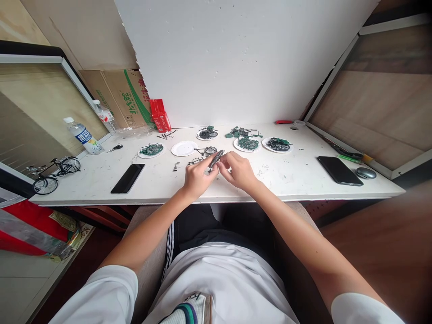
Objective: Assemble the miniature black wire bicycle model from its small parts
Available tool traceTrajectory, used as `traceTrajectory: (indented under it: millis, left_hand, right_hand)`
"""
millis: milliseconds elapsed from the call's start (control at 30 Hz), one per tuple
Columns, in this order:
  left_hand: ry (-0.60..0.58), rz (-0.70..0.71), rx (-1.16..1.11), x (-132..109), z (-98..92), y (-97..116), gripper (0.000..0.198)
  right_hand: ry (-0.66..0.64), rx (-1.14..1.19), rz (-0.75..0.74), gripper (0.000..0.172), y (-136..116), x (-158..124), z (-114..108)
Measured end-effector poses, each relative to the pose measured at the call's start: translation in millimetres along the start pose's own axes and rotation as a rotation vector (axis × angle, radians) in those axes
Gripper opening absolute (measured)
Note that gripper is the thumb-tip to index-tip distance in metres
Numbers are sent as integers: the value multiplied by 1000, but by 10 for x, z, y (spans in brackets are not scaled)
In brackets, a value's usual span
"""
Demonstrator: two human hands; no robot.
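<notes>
Hands [199, 177] [239, 170] meet at dark part [216, 159] near table edge [303, 196].

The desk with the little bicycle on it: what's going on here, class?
A seated person holds a small dark piece in the left hand, with the right hand close beside it. Bicycle parts lie on the desk just beyond, among plates of green and black pieces. A model bicycle stands at the left.
</notes>
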State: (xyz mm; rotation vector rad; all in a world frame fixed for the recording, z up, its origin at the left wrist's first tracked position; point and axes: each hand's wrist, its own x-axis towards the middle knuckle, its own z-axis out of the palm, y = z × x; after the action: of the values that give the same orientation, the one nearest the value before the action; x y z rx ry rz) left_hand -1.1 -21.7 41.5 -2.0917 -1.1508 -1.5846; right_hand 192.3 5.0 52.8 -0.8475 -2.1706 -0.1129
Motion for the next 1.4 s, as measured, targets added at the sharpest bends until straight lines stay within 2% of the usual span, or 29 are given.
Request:
traceTrajectory:
  millis: [167,300,800,933,1133,1300,1400]
  left_hand:
    - [-21,17,-20,23,-14,23,39]
    - [-14,7,-29,0,4,21,35]
    - [-48,-60,-66,11,-14,1,27]
    - [-40,-53,-44,41,-44,5,30]
    - [-14,-83,-79,55,-52,27,31]
    - [18,-173,-196,63,-77,90,33]
    - [-20,-288,-375,78,-106,145,32]
  right_hand:
    - [131,-189,-185,23,64,29,22]
    - [127,-250,-232,23,94,29,36]
    - [51,121,-36,39,31,-20,128]
    - [147,237,8,30,3,-17,111]
    - [311,322,-20,18,-67,26,93]
    - [383,295,-31,15,-124,54,70]
    - [410,289,-63,12,-135,68,42]
